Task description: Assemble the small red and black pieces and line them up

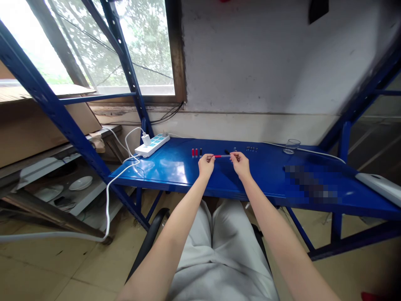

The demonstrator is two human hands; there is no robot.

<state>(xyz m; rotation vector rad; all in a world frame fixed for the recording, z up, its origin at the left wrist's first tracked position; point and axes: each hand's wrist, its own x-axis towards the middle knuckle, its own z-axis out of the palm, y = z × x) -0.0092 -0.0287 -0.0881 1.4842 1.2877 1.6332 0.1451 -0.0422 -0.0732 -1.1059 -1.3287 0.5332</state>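
Both hands pinch a slim pen (223,156) held level just above the blue tabletop. Its left part is red and the right part looks pale and clear. My left hand (206,164) grips the red end, and my right hand (240,164) grips the pale end. Beyond my left hand, two red pen caps (194,153) and one black pen cap (201,152) stand upright in a row. A small black piece (227,151) lies behind the pen, partly hidden. Several tiny parts (251,149) are lined up past my right hand.
On the blue table (163,167), a white power strip (153,145) with a plugged-in cable sits at the left. A clear glass (291,146) stands at the back right. A blurred dark object (310,184) and a white device (380,188) lie at the right. Blue rack posts (125,62) frame the table.
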